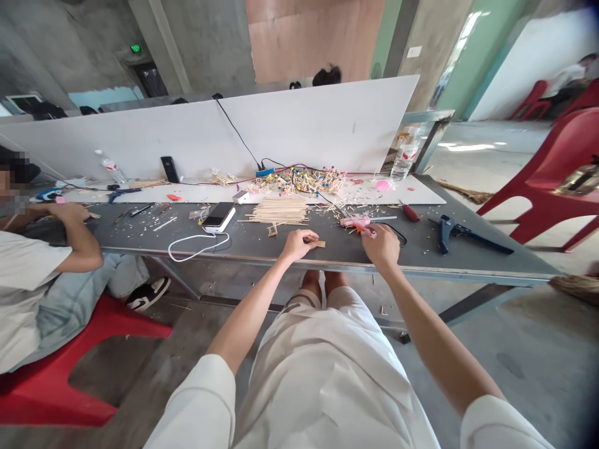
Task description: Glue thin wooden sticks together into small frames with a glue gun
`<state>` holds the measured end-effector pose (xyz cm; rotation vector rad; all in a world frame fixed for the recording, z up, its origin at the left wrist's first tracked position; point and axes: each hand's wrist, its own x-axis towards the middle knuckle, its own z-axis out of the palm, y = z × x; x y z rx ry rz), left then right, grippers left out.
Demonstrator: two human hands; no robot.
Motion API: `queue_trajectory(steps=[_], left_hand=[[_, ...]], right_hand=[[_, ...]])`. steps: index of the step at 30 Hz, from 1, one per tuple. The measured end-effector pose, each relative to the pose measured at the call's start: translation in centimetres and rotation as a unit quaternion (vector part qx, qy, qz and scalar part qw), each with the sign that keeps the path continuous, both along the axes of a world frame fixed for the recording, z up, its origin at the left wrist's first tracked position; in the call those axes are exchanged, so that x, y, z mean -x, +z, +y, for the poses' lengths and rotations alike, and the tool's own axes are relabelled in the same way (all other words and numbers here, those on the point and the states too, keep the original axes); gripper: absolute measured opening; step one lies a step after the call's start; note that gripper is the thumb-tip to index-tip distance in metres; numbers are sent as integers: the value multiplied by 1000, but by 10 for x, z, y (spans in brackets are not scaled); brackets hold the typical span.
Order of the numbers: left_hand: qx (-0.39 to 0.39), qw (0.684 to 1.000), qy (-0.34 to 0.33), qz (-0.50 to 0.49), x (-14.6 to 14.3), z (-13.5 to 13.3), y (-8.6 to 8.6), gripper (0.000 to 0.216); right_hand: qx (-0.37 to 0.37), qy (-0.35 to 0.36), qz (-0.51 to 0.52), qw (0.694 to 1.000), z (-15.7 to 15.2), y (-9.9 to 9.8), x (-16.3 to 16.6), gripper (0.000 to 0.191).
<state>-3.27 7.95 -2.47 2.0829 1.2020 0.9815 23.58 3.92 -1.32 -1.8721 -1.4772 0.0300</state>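
My left hand [296, 243] rests on the grey table [262, 249] with its fingers pinched on a small piece of wooden sticks [318, 243]. To its right, my right hand [381, 244] is closed around the handle of a pink glue gun [354, 222] that lies on the table, its nozzle pointing left. Behind my hands lies a bundle of thin wooden sticks [279, 211]. A small stick piece [272, 230] sits just in front of the bundle. Further back is a heap of small stick figures with coloured tips [302, 181].
A phone on a white power bank [219, 218] with a white cable lies left of the sticks. A dark glue gun [452, 231] and a red-handled tool [411, 212] lie right. A water bottle [404, 154] stands at the white partition. Another person [42, 274] sits left; red chairs [556, 181] stand right.
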Motion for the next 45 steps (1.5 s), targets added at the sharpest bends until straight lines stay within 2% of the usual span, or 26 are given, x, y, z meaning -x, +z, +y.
queue_trajectory(steps=[2, 4, 7, 13, 22, 25, 29, 38, 43, 45], left_hand=[[-12, 1000, 8, 23, 0, -2, 1, 19], [-23, 999, 11, 38, 0, -4, 1, 20], [-38, 999, 6, 35, 0, -6, 1, 28], [-49, 998, 15, 42, 0, -8, 0, 29], [-107, 992, 10, 65, -3, -13, 0, 28], [-144, 987, 11, 72, -5, -17, 0, 29], [-155, 984, 15, 81, -7, -20, 2, 28], [-198, 974, 79, 76, -10, -25, 2, 21], [-236, 964, 126, 16, -7, -30, 10, 20], [-247, 956, 157, -21, -6, -40, 4, 22]], right_hand=[[70, -56, -54, 995, 5, 5, -12, 44], [140, -60, -84, 985, 13, 10, -19, 46], [179, -50, -100, 978, 24, 14, -24, 41], [130, -43, -39, 990, 34, 16, -33, 42], [21, -106, 10, 994, 64, 14, -53, 43], [16, -120, -11, 993, 81, 15, -51, 43], [27, -114, -26, 993, 95, 14, -43, 43], [51, -137, -59, 987, 123, 18, -53, 42], [67, -121, -69, 988, 150, 14, -57, 45], [74, -113, -66, 989, 155, 8, -58, 44]])
